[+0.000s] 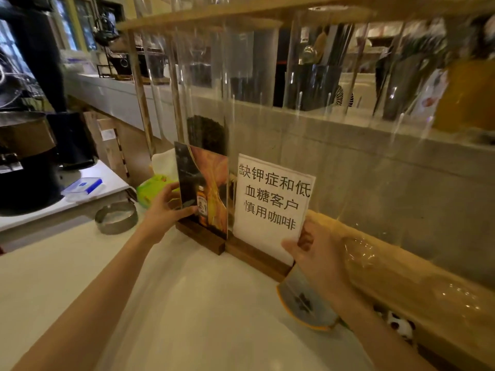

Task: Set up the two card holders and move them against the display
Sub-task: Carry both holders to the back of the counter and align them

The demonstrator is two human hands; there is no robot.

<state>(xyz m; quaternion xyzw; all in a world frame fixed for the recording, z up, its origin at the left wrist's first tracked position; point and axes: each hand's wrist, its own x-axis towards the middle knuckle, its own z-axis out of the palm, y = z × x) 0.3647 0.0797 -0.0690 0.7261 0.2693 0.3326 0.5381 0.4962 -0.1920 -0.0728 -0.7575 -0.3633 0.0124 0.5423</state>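
Two card holders stand upright side by side on the pale counter, close in front of the clear acrylic display (334, 124). The left card holder (206, 194) shows an orange and black picture with a bottle, in a dark wooden base. The right card holder (270, 199) carries a white sheet with black Chinese characters, also in a wooden base. My left hand (166, 210) grips the left edge of the picture card. My right hand (318, 253) grips the lower right corner of the white card.
A round metal ashtray (115, 217) sits left of the holders. Behind it lie a green packet (150, 190) and a clear box with a blue lid (84, 187). A yellow-rimmed grey object (305, 303) lies under my right wrist. A wooden ledge (401, 279) runs along the display's foot.
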